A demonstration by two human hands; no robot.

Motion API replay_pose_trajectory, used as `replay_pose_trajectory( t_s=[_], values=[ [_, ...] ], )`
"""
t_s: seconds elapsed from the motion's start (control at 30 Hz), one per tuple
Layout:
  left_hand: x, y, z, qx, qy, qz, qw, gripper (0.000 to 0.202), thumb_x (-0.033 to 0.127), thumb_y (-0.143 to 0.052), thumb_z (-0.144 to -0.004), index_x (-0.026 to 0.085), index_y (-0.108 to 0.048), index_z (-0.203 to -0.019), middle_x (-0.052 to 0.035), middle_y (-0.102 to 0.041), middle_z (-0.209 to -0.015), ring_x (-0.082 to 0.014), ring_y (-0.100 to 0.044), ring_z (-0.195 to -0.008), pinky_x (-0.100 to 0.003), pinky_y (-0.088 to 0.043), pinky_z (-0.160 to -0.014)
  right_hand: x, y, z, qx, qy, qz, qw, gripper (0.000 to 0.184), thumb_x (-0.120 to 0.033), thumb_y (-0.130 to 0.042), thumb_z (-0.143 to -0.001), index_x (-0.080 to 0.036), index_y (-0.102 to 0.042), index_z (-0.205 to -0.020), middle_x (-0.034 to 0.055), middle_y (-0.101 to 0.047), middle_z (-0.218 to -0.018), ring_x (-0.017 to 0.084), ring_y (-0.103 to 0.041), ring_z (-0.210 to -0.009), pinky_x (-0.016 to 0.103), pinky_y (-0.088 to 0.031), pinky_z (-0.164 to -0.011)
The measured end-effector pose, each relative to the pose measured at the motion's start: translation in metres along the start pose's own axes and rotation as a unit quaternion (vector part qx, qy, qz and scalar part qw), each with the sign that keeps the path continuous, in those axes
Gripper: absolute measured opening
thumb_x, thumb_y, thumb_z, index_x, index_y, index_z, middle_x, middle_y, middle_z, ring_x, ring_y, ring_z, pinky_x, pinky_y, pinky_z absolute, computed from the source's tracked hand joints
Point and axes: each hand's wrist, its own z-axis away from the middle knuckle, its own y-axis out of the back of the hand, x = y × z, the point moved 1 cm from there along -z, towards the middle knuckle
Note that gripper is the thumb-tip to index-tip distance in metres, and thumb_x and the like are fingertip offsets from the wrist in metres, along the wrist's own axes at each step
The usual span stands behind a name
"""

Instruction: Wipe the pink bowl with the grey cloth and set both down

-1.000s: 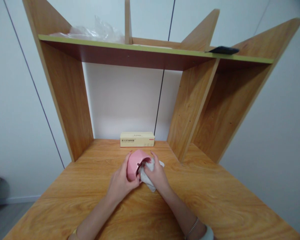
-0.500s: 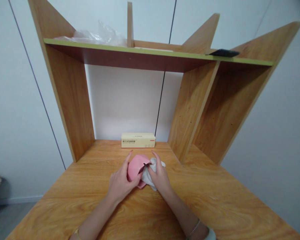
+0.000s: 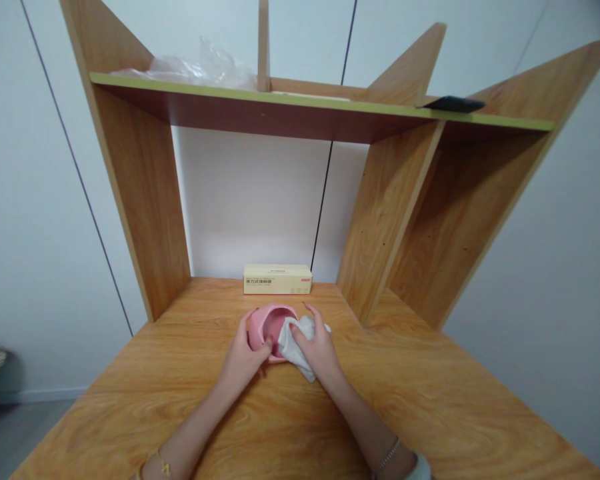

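My left hand (image 3: 245, 355) grips a pink bowl (image 3: 258, 328) by its left side, thumb at the rim and fingers behind. The bowl is tilted so that its hollow inside faces up and to the right. In my right hand (image 3: 321, 348) is a crumpled white cloth (image 3: 294, 345), pinched under the thumb. The cloth touches the bowl's right rim and covers part of its opening. Some fingers of my right hand are hidden behind the cloth.
A cream cling film box (image 3: 277, 280) lies behind the bowl on the wooden desk (image 3: 420, 407). Upright shelf panels (image 3: 387, 227) rise at the back. On the upper shelf are a clear plastic bag (image 3: 200, 67) and a dark flat object (image 3: 454, 104).
The bowl has turned, so its inside now shows more openly. My right hand's thumb has come up onto the cloth, which now lies against the bowl's rim.
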Motion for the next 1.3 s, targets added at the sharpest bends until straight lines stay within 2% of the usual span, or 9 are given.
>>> replay_pose_trajectory(
  t_s=[0.07, 0.2, 0.33, 0.43, 0.67, 0.83, 0.93, 1.17, 1.3],
  values=[
    [-0.009, -0.001, -0.005, 0.004, 0.082, 0.056, 0.995, 0.060, 0.037, -0.054, -0.074, 0.016, -0.030, -0.124, -0.0012, -0.063, -0.067, -0.0081, -0.047, -0.030, -0.020, -0.038, -0.031, 0.003, 0.001, -0.002, -0.002, 0.002, -0.004, 1.000, 0.054, -0.037, -0.053, -0.073, -0.017, -0.041, -0.121, 0.0017, -0.060, -0.079, 0.017, -0.056, -0.070, 0.027, -0.045, -0.065],
    [-0.022, 0.002, -0.013, 0.045, 0.157, 0.151, 0.975, 0.049, 0.036, -0.053, -0.076, 0.015, -0.034, -0.117, 0.0080, -0.050, -0.043, -0.0059, -0.039, -0.023, -0.014, -0.030, -0.026, 0.019, 0.012, -0.014, -0.003, -0.019, 0.075, 0.997, 0.045, -0.039, -0.046, -0.078, -0.016, -0.044, -0.116, 0.0053, -0.061, -0.087, 0.019, -0.057, -0.079, 0.029, -0.044, -0.070],
    [-0.026, 0.006, -0.019, 0.069, 0.168, 0.195, 0.964, 0.037, 0.037, -0.051, -0.077, 0.018, -0.037, -0.106, 0.0059, -0.054, -0.053, -0.0029, -0.037, -0.023, -0.013, -0.027, -0.026, 0.033, 0.037, -0.031, -0.008, -0.024, 0.184, 0.983, 0.028, -0.023, -0.041, -0.079, -0.013, -0.055, -0.101, 0.0116, -0.060, -0.099, 0.021, -0.053, -0.097, 0.031, -0.037, -0.083],
    [-0.027, 0.006, -0.020, 0.070, 0.171, 0.206, 0.961, 0.037, 0.040, -0.051, -0.076, 0.019, -0.037, -0.103, 0.0052, -0.055, -0.056, -0.0022, -0.036, -0.023, -0.012, -0.026, -0.025, 0.036, 0.047, -0.035, -0.040, -0.029, 0.191, 0.980, 0.021, -0.015, -0.040, -0.076, -0.014, -0.060, -0.082, 0.0091, -0.064, -0.086, 0.018, -0.057, -0.084, 0.028, -0.040, -0.076],
    [-0.025, 0.008, -0.018, 0.063, 0.164, 0.236, 0.956, 0.035, 0.043, -0.052, -0.073, 0.018, -0.041, -0.094, 0.0081, -0.049, -0.046, -0.0037, -0.037, -0.025, -0.012, -0.026, -0.027, 0.009, 0.013, -0.002, -0.126, -0.015, 0.188, 0.974, 0.020, -0.015, -0.046, -0.074, -0.017, -0.059, -0.060, 0.0014, -0.062, -0.057, 0.014, -0.056, -0.057, 0.021, -0.038, -0.054],
    [-0.026, 0.009, -0.018, 0.058, 0.156, 0.251, 0.953, 0.041, 0.050, -0.052, -0.070, 0.018, -0.041, -0.093, 0.0111, -0.041, -0.039, -0.0055, -0.036, -0.026, -0.013, -0.025, -0.029, -0.023, -0.009, -0.006, -0.094, 0.012, 0.169, 0.981, 0.026, -0.029, -0.042, -0.083, -0.014, -0.060, -0.094, 0.0112, -0.065, -0.094, 0.019, -0.058, -0.088, 0.027, -0.041, -0.075],
    [-0.024, 0.009, -0.017, 0.050, 0.149, 0.251, 0.955, 0.046, 0.048, -0.054, -0.068, 0.018, -0.041, -0.100, 0.0110, -0.043, -0.038, -0.0051, -0.034, -0.025, -0.013, -0.024, -0.029, -0.036, -0.020, -0.019, -0.086, 0.013, 0.157, 0.984, 0.037, -0.033, -0.040, -0.084, -0.012, -0.051, -0.113, 0.0115, -0.064, -0.098, 0.019, -0.060, -0.088, 0.027, -0.042, -0.072],
    [-0.013, 0.009, -0.012, 0.001, 0.131, 0.222, 0.966, 0.065, 0.051, -0.056, -0.069, 0.020, -0.033, -0.123, 0.0103, -0.045, -0.040, -0.0043, -0.032, -0.026, -0.012, -0.018, -0.029, -0.047, -0.029, -0.035, -0.110, 0.023, 0.174, 0.978, 0.028, -0.010, -0.048, -0.070, -0.017, -0.064, -0.091, 0.0052, -0.068, -0.087, 0.016, -0.061, -0.081, 0.021, -0.041, -0.067],
    [-0.011, 0.009, -0.011, -0.016, 0.144, 0.203, 0.968, 0.064, 0.056, -0.048, -0.075, 0.024, -0.028, -0.127, -0.0015, -0.063, -0.074, -0.0028, -0.036, -0.030, -0.013, -0.019, -0.030, -0.044, -0.011, -0.054, -0.100, -0.003, 0.205, 0.974, 0.022, -0.011, -0.046, -0.072, -0.015, -0.065, -0.083, 0.0057, -0.068, -0.077, 0.016, -0.061, -0.073, 0.020, -0.039, -0.060]
  ],
)
